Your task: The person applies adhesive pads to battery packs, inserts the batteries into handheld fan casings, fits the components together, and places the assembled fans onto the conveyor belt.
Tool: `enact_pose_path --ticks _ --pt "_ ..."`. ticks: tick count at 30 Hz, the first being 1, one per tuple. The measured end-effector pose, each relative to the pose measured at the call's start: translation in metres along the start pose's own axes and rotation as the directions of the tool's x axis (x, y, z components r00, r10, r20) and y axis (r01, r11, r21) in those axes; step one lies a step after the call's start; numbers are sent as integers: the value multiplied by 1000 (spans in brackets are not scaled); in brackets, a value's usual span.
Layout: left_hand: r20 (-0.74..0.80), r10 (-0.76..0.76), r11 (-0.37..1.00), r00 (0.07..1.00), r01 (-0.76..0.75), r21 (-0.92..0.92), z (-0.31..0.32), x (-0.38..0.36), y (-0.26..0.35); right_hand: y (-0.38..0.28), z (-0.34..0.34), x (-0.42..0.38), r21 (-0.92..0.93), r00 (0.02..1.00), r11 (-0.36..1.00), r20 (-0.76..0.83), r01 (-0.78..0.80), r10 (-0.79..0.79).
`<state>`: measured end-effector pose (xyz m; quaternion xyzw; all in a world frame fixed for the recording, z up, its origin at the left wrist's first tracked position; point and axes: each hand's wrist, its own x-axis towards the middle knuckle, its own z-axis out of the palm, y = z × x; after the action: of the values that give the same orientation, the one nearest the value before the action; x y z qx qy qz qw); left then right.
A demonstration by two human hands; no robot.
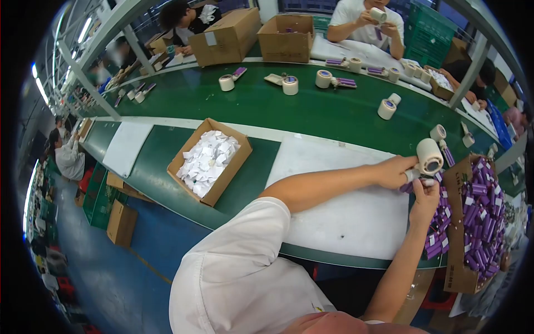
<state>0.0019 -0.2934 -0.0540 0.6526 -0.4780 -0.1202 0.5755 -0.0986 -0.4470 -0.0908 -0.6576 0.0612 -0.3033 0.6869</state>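
My left hand (394,171) is closed on a cream hair-dryer-like housing (429,156), a short round barrel with a dark ring at its near end. It is held above the right end of the white work mat (356,222). My right hand (425,199) is just below the barrel, its thumb and fingers pinched together at the underside. What they pinch is too small to make out. White covers show on some fingertips. Purple battery packs (438,225) with white labels lie heaped beside my right hand, and more fill a cardboard box (455,245) to the right.
An open carton (208,197) of folded white papers (208,161) stands on the bench to the left. Beyond it, a green conveyor belt (256,106) carries several cream housings, some with purple packs attached. Across the belt, a person (364,25) holds a similar housing near cardboard boxes (286,44).
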Motion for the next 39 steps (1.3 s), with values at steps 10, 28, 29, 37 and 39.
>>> enact_pose_path --ticks 10,28,29,37,39 --pt "-520 -378 924 766 279 -261 -63 33 -79 11 15 -22 -246 932 967 332 -61 143" --pt "-867 -346 -179 358 882 436 -307 -52 -70 -6 29 -31 -506 894 817 447 277 -27" --pt "-843 -432 -66 320 921 383 -326 -69 -84 -4 28 -31 -505 894 817 447 280 -30" --pt "-703 -276 81 655 745 662 -313 -11 -17 -7 30 -33 -513 907 831 421 215 25" --pt "-631 -123 271 766 638 721 -251 13 38 -9 33 -32 -485 919 836 390 256 -55"
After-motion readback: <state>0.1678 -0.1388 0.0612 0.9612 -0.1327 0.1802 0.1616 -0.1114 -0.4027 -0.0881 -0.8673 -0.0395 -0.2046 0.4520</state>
